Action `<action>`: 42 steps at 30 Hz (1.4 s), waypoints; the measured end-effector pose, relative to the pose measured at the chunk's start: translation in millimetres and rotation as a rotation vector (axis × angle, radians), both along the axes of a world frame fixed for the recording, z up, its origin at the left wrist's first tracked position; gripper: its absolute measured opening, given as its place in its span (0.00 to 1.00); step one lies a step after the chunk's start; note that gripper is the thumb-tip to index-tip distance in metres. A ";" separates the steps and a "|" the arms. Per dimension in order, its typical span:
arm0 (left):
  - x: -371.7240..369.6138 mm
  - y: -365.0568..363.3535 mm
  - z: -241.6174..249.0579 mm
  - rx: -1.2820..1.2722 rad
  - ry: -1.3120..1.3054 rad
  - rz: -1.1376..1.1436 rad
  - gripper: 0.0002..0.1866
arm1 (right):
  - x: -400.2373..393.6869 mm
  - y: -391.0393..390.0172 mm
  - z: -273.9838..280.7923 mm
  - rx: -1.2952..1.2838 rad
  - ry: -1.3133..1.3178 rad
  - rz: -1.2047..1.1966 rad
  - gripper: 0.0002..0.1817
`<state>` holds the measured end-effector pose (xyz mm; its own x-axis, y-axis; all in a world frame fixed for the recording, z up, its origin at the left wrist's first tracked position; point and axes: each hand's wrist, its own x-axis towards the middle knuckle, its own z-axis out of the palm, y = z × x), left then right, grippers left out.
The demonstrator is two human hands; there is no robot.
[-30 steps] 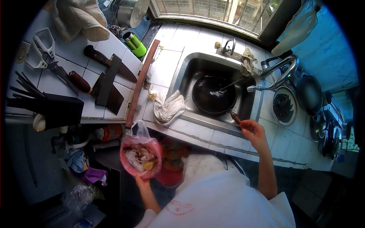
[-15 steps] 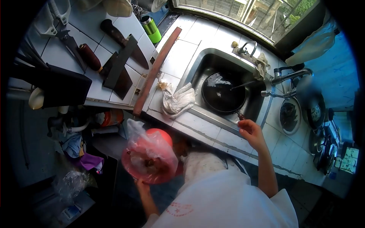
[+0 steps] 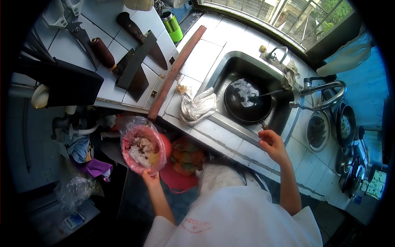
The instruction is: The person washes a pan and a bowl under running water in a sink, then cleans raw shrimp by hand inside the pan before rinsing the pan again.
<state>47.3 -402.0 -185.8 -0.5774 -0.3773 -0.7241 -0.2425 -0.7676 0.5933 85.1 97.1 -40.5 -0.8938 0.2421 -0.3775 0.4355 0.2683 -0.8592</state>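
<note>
At the lower left, my left hand (image 3: 151,178) grips the near rim of a small pink-red bin (image 3: 124,148). A clear plastic bag lines it, with crumpled white and brown scraps (image 3: 142,151) inside. My right hand (image 3: 273,146) is at the front edge of the sink, fingers curled at the handle end (image 3: 264,124) of a black frying pan (image 3: 242,109); the fingers hide the rest of the handle. The pan lies in the steel sink (image 3: 220,68), shiny with a reflection inside. A thin dark rod (image 3: 269,92) reaches over the pan from the right.
A white cloth (image 3: 198,106) lies left of the sink. Knives, a cleaver (image 3: 135,80) and scissors (image 3: 74,8) are on the tiled counter. A red basin (image 3: 177,183) with leafy contents stands below the counter edge. Faucets (image 3: 325,92), a plate (image 3: 319,127) and pans are at right.
My left hand has moved the bin left and away from my body, so its scraps now show and the basin behind is uncovered. The right hand remains by the pan handle.
</note>
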 end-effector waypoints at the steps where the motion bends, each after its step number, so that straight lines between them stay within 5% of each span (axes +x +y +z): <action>1: -16.6 5.1 -7.2 -0.071 -0.021 0.035 0.27 | 2.8 2.0 1.7 0.019 -0.007 -0.010 0.15; 11: -89.1 -33.1 -94.2 -0.097 0.033 0.203 0.17 | 29.4 28.1 -8.4 0.123 -0.085 -0.171 0.13; 13: -84.4 -4.6 -59.4 -0.146 0.013 0.191 0.21 | 29.5 39.3 -26.9 0.114 -0.073 -0.206 0.14; 15: -74.5 36.3 -17.0 -0.276 -0.366 0.149 0.26 | 21.0 53.3 -50.9 0.197 -0.059 -0.212 0.17; 17: -48.3 57.7 -17.7 -0.610 -0.428 -0.042 0.24 | 3.2 67.9 -76.3 0.273 -0.031 -0.188 0.17; 19: -23.6 103.3 -24.2 -0.982 -0.093 -0.207 0.22 | -23.3 82.1 -100.5 0.386 0.012 -0.093 0.19; 23: -19.0 228.6 26.1 -0.850 0.405 -0.723 0.17 | -96.2 104.0 -168.4 0.700 0.189 0.185 0.19; 28: -33.1 325.6 34.9 -0.653 0.480 -1.070 0.13 | -174.5 128.3 -263.0 1.115 0.115 0.517 0.17; 30: -38.3 350.2 33.1 -0.574 0.461 -1.174 0.13 | -191.5 135.4 -289.6 0.981 -0.486 0.463 0.15; 34: -65.4 382.9 13.5 -0.404 0.352 -1.431 0.14 | -209.3 145.3 -271.7 0.472 -0.901 0.633 0.26; 36: -92.9 399.3 -19.3 -0.468 0.346 -1.526 0.14 | -203.4 150.1 -317.9 -0.598 -1.246 0.469 0.35; 37: -109.9 411.0 -38.9 -0.508 0.329 -1.564 0.14 | -194.6 146.4 -267.2 -0.518 -1.009 0.297 0.39; 39: -141.9 442.1 -67.7 -0.521 0.121 -1.590 0.13 | -191.4 138.3 -286.0 0.061 -0.761 -0.287 0.32; 40: -154.9 452.3 -105.1 -0.615 0.124 -1.606 0.14 | -186.5 134.6 -327.9 0.607 -0.646 -0.093 0.23; 42: -173.9 475.2 -128.9 -0.900 0.154 -1.654 0.15 | -192.8 121.3 -308.0 0.739 -0.631 0.175 0.18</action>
<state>-126.6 73.2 -314.7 -0.7384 0.3645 -0.5674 -0.2247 0.6603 0.7166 -107.7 218.4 -348.5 -0.6265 0.4927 -0.6040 0.6594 0.7482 -0.0735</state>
